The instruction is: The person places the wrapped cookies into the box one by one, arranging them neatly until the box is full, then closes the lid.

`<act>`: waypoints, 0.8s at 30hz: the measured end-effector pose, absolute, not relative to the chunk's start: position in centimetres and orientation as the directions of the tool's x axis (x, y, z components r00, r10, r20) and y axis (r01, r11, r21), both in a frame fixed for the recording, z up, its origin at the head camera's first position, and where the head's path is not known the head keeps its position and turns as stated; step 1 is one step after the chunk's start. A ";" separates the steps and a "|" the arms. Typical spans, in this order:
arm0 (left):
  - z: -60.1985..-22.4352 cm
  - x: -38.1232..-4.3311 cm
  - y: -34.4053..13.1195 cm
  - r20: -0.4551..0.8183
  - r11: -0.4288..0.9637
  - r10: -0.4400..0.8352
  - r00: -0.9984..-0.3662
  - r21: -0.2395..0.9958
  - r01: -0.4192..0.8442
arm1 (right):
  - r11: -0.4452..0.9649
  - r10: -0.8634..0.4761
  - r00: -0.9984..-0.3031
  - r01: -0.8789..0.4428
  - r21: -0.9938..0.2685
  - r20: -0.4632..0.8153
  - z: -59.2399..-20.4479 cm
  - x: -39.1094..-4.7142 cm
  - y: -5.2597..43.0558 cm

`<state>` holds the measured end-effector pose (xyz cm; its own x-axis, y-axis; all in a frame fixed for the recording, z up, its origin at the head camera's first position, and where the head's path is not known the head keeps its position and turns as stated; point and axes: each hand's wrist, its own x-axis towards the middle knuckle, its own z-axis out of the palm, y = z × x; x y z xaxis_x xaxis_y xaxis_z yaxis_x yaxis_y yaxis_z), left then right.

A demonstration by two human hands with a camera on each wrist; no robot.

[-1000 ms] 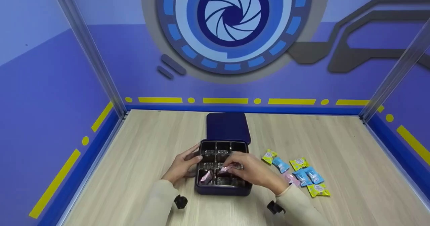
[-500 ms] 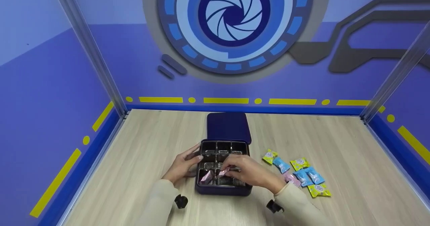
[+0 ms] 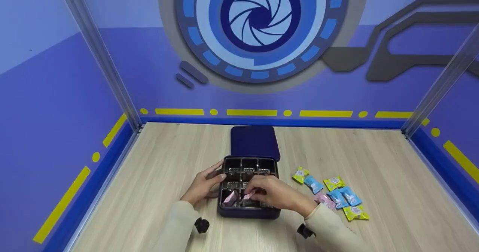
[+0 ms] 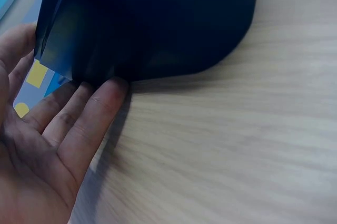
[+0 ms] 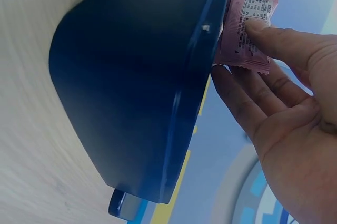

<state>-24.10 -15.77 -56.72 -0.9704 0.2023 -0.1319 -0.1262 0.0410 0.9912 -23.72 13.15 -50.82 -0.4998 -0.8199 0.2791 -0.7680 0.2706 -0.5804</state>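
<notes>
I watch the right hand (image 3: 275, 194) pinch a pink packet (image 5: 237, 31) at a divided navy box (image 3: 247, 213). The left hand (image 3: 204, 186) — fingers (image 4: 95, 113) outstretched — touches its side.

Navy box (image 5: 126, 76), pink packet (image 5: 239, 43) (black-printed)

A dark blue box (image 3: 249, 213) with rounded corners sits upright and uncovered on the desk (image 3: 161, 169), its inside split into nine dark compartments in three rows of three, with the left hand (image 3: 202, 186) touching its left side. A pink sweet (image 5: 237, 45) in a wrapper with crimped ends, printed with dark lettering and a pale panel, is pinched by the right hand (image 3: 275, 193) at the front middle compartment, slanting. A second pink sweet (image 3: 230, 198) sits tilted in the front left compartment, apart from the first.
</notes>
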 end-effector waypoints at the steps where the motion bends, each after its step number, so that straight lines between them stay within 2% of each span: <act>1: -56.7 -24.1 -15.8 -0.132 0.043 0.202 -0.970 0.991 -0.126 | 0.275 -0.820 -0.503 -0.765 -0.582 0.273 -50.8 -23.7 13.2; 17: -56.9 -24.2 -15.8 -0.135 0.032 0.200 -0.970 0.991 -0.132 | 0.310 -0.828 -0.518 -0.740 -0.597 0.212 -50.9 -23.7 13.4; 24: -56.6 -23.9 -15.7 -0.135 0.021 0.210 -0.968 0.991 -0.133 | 0.307 -0.828 -0.512 -0.754 -0.580 0.228 -51.2 -23.7 13.3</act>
